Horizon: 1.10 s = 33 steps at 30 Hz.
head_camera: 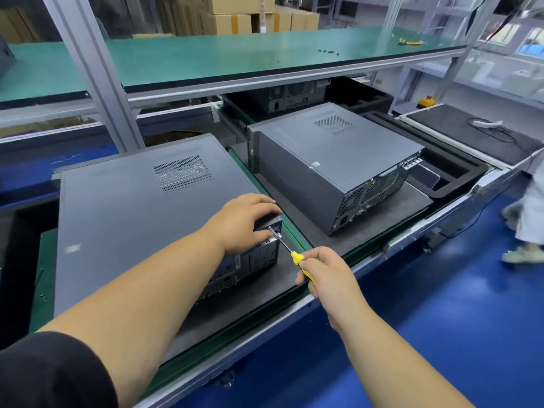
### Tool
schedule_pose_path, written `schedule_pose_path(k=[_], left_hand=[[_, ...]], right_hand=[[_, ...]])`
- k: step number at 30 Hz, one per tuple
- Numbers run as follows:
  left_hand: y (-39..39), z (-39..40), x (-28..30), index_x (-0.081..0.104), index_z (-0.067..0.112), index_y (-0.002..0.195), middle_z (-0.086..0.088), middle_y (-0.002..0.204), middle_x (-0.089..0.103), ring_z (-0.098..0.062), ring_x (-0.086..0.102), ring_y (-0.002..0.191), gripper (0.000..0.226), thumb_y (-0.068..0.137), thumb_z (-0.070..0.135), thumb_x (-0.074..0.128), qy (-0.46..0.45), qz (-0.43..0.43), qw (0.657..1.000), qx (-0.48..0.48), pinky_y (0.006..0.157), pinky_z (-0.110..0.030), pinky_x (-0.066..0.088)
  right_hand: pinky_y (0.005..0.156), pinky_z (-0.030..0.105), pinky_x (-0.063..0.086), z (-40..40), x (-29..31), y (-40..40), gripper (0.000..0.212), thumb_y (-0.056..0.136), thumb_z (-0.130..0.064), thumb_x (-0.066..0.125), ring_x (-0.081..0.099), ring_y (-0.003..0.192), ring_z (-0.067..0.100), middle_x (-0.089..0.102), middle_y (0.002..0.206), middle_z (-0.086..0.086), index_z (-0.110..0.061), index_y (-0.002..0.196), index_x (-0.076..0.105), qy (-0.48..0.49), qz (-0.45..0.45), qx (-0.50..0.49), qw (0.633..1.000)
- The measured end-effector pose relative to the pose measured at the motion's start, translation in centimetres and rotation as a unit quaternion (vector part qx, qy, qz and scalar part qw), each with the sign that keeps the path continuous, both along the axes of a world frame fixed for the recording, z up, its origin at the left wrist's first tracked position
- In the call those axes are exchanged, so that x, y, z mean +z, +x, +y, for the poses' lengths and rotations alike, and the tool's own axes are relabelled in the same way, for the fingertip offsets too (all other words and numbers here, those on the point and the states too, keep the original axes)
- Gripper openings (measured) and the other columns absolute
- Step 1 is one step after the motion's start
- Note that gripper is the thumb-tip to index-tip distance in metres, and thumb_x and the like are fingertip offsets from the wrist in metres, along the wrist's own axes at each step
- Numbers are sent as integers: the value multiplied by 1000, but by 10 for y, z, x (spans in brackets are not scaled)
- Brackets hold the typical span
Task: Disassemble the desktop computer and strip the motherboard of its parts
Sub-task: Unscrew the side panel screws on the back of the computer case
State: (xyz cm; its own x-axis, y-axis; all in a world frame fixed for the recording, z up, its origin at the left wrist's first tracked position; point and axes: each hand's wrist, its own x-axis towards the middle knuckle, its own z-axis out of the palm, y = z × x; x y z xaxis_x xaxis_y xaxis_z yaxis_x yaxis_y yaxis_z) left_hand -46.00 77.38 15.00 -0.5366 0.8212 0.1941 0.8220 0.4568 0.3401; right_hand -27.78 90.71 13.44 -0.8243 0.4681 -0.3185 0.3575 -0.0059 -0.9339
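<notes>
A grey desktop computer case (132, 213) lies on its side on the work line, its rear panel facing me. My left hand (244, 222) grips the case's near right corner, fingers curled over the top edge. My right hand (321, 272) holds a yellow-handled screwdriver (297, 259). The screwdriver's metal tip meets the rear panel close to the top corner, just under my left fingers.
A second grey computer case (332, 160) lies to the right on a dark foam tray (459, 175). A green shelf (235, 60) runs overhead, with small screws and a yellow tool at its far right. Another person's legs (527, 228) stand at the right on the blue floor.
</notes>
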Motion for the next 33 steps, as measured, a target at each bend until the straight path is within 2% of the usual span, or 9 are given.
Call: schedule_pose_path(k=[5,11,15,20,23,25,29,31,33], left_hand=[[0,1,0,55,36,128,14,138,46,-11,37,130,44,85,35,66,4,5,1000,2,108,-34,32],[1,1,0,55,34,127,13,136,47,-12,38,128,45,84,33,66,3,9,1000,2,107,-36,34],[2,1,1,55,33,128,12,137,47,-14,38,129,44,84,32,65,-4,8,1000,6,108,-38,34],[2,2,3,55,33,128,13,137,46,-14,37,129,44,85,31,64,-13,7,1000,10,108,-38,32],[2,3,3,55,34,128,13,137,46,-13,36,129,44,85,32,64,-14,12,1000,14,108,-36,33],[2,3,3,55,34,128,13,137,46,-13,37,129,43,86,32,64,-12,14,1000,16,108,-36,33],[1,3,3,55,33,128,12,137,47,-14,37,129,44,85,32,64,-13,9,1000,14,108,-39,33],[0,3,2,54,34,128,12,137,46,-14,37,130,44,85,33,63,-19,9,1000,15,108,-40,33],[-1,3,1,54,34,128,13,137,46,-14,37,130,44,86,34,63,-20,13,1000,16,108,-41,34]], right_hand=[[61,30,36,1,0,-5,12,85,-25,53,41,57,8,67,77,1,-24,79,63,-14,-20,-8,1000],[37,19,30,6,5,-7,30,98,-29,56,33,41,8,56,67,6,-3,103,70,-388,-61,-7,920],[33,19,25,4,1,-10,29,100,-27,53,26,38,7,50,62,2,-2,107,66,-429,-49,-1,902],[42,23,27,-7,7,-10,17,99,-30,51,32,43,10,50,60,-4,-19,98,64,-25,-49,24,998],[46,27,29,-9,7,-5,13,99,-36,49,47,58,12,56,71,-7,-27,91,47,376,-44,93,921],[48,25,31,-11,5,-3,13,99,-37,48,50,65,10,56,78,-8,-29,90,43,461,-13,98,882],[54,26,33,-5,8,-12,27,96,-43,49,44,58,10,56,74,-10,-23,80,60,148,-66,20,987],[52,24,32,-3,11,-19,36,98,-37,50,40,53,11,62,75,-1,-14,78,70,-53,-126,-35,990],[47,21,33,-2,11,-20,36,100,-33,52,40,46,9,62,74,1,-10,81,72,-89,-143,-36,985]])
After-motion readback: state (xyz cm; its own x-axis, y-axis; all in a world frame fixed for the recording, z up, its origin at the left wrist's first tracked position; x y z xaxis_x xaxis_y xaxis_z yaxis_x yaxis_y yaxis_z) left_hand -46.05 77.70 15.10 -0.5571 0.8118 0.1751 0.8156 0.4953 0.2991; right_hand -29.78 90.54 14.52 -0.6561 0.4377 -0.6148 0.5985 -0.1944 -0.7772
